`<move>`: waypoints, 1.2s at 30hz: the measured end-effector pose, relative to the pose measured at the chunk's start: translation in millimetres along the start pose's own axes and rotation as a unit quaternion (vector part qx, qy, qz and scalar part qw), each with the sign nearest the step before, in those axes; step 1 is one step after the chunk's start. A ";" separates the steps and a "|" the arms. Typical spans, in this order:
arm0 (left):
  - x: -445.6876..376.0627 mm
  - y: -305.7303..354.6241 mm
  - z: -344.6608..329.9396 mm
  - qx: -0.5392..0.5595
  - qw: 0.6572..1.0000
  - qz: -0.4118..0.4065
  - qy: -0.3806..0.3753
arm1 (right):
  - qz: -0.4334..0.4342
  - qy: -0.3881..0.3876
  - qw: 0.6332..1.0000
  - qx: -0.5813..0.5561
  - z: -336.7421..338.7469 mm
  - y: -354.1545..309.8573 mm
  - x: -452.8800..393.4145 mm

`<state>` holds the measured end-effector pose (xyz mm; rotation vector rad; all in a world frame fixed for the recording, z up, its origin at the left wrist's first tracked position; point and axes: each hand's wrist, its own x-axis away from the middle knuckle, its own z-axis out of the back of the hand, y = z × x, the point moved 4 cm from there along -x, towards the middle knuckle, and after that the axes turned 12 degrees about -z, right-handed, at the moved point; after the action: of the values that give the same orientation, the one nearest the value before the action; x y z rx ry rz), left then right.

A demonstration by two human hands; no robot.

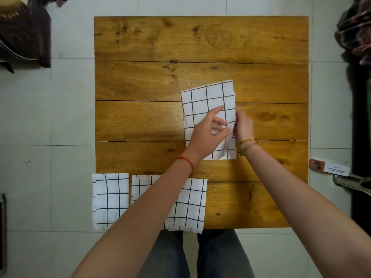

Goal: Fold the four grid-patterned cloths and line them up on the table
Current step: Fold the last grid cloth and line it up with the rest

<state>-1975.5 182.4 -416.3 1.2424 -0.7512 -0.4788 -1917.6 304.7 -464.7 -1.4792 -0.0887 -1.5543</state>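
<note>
Wooden plank table (140, 81), seen from above; pale tiled floor (70, 117) around it.

Item 1: grid-patterned cloth in work (208, 101), white with black lines, folded to a tall narrow rectangle, lying flat right of the table's centre and slightly tilted. Its right edge shows a second layer beneath.

Item 2: left hand (208, 131), red string at the wrist, reaching across onto the lower half of item 1. Index finger stretched along the fabric; thumb and the other fingers pinch a raised fold of the cloth.

Item 3: right hand (244, 127), gold bangles at the wrist, at the right edge of item 1. Fingers curled in on that edge, gripping it, close beside the left hand's fingertips.

Item 4: folded cloth, far left (109, 201), at the near-left corner of the table, overhanging the near and left edges a little.

Item 5: folded cloth, middle (140, 187), just right of item 4, mostly covered by the left forearm.

Item 6: folded cloth, right of row (190, 205), touching or overlapping item 5; which one, the forearm hides. Its near edge hangs past the table.

No containers in view. Dark bag (24, 33) on the floor, upper left; bundled patterned fabric (355, 31), upper right.
</note>
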 end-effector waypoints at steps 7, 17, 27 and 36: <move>12.5 -22.2 23.2 -0.270 0.958 -0.085 0.050 | 0.096 0.044 0.980 0.169 14.1 2.7 -9.9; 4.8 -69.8 51.0 -0.526 0.833 0.016 -0.170 | 0.133 0.115 0.897 0.405 15.2 4.3 -18.2; -17.0 -63.3 59.8 -0.545 0.826 -0.021 -0.140 | 0.404 0.129 0.747 0.512 -32.4 -26.4 -1.3; -43.3 -70.7 57.7 -0.570 0.808 0.017 -0.146 | 0.370 0.007 0.625 0.688 -101.3 -12.6 1.7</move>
<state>-2042.2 154.9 -487.0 0.0114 -0.5590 -0.9219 -2000.0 247.5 -483.5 -0.1208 -0.4735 -0.4071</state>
